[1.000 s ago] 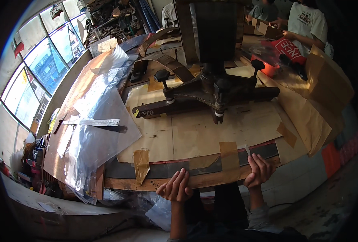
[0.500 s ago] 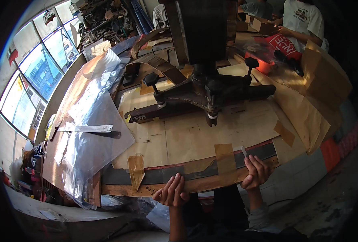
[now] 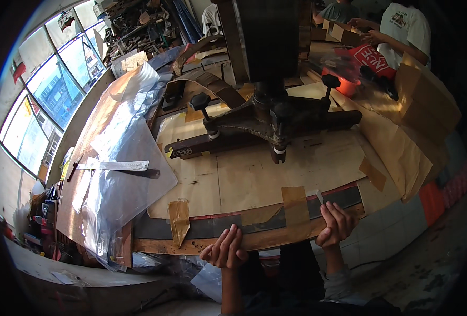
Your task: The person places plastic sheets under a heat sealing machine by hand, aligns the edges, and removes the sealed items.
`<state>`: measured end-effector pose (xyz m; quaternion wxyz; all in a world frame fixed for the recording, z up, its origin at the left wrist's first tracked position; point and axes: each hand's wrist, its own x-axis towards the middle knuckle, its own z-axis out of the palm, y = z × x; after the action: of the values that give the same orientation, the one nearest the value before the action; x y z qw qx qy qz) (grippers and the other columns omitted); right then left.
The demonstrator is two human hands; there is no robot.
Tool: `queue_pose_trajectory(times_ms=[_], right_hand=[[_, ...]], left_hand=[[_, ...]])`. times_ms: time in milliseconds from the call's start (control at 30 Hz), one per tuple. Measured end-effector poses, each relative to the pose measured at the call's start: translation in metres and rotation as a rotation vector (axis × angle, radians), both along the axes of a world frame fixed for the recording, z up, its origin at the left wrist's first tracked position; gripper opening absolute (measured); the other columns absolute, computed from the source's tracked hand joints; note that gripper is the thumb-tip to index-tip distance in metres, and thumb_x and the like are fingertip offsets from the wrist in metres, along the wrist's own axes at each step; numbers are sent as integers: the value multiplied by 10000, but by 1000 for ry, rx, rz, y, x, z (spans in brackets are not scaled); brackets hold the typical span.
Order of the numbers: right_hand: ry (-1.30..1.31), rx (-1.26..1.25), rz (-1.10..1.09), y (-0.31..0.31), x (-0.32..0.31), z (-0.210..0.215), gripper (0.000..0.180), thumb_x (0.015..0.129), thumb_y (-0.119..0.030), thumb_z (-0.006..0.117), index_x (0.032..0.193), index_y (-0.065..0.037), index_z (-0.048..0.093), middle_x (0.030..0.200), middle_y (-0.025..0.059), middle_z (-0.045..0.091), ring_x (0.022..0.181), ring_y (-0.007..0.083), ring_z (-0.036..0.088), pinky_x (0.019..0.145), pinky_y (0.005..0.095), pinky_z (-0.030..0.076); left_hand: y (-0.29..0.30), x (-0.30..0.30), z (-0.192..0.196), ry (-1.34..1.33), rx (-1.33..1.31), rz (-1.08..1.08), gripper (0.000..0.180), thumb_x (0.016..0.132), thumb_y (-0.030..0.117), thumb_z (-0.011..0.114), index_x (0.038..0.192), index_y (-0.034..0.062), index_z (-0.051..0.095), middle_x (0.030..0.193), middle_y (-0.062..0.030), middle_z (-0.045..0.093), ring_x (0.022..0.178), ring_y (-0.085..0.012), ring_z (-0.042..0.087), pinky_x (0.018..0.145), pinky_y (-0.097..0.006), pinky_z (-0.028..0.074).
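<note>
My left hand (image 3: 225, 248) is at the front edge of the worktable, palm side showing, its lightly bent fingers close together and apparently holding nothing. Farther right, my right hand (image 3: 336, 225) lies against the same edge with fingers extended and loosely curved. Just beyond its fingertips is a small pale sliver (image 3: 319, 196); whether they touch it cannot be made out. Between and beyond my hands runs a dark grey strip (image 3: 154, 229), crossed by brown tape (image 3: 295, 210). Behind it lies a pale board (image 3: 233, 179) under a black machine with a crossbar foot (image 3: 191, 147) and knobs.
Clear plastic sheeting (image 3: 123, 195) and a metal ruler (image 3: 115, 165) lie at the left. Brown paper (image 3: 402, 142) and a red bag (image 3: 373, 60) are at the right. Another person in a white shirt (image 3: 402, 31) handles a cardboard box (image 3: 344, 31) at the far right.
Both hands stay at the table edge in nearly the same pose. The whole view has shifted slightly. The person at the back right has moved their hands a little near the box.
</note>
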<state>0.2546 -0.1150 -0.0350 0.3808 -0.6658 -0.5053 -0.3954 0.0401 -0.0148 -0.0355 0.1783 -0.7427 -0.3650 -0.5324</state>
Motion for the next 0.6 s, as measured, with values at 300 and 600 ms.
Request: queue_pose_trajectory(times_ms=[300, 600], right_hand=[[1, 5, 2, 0, 0, 1, 479, 912, -243, 275, 921, -34, 705, 927, 78, 681, 880, 221, 616, 870, 394, 361], [-4, 10, -3, 2, 1, -1, 478, 913, -249, 277, 916, -34, 703, 924, 77, 680, 875, 222, 616, 861, 393, 364]], left_hand=[[2, -2, -6, 0, 1, 14, 448, 954, 283, 304, 826, 190, 724, 868, 63, 720, 806, -60, 656, 869, -288, 314], [1, 1, -3, -2, -3, 10, 485, 995, 298, 279, 806, 169, 708, 857, 36, 719, 787, -112, 664, 857, -315, 339]])
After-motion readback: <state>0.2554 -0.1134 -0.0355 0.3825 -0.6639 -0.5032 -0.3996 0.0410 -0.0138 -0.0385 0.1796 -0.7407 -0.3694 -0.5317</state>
